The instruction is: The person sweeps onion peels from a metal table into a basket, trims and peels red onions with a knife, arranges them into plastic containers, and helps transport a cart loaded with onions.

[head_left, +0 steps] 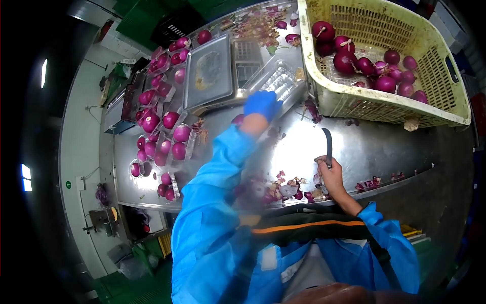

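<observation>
My left hand (262, 105), in a blue glove, is at the near end of the clear plastic trays (278, 76). Its fingers are blurred, so I cannot tell whether they grip a tray. A red onion (238, 119) lies beside that wrist, partly hidden. My bare right hand (331, 177) is closed around a knife (328, 142) with a dark, curved blade pointing away from me. Onion skins and trimmings (288, 190) lie on the metal table (374, 152) to the left of this hand.
A yellow plastic crate (349, 99) with several red onions stands at the far right. Packed trays of red onions (164, 134) cover the table's left side. A scale (208, 73) stands behind my left hand. More peelings (253, 28) lie at the back.
</observation>
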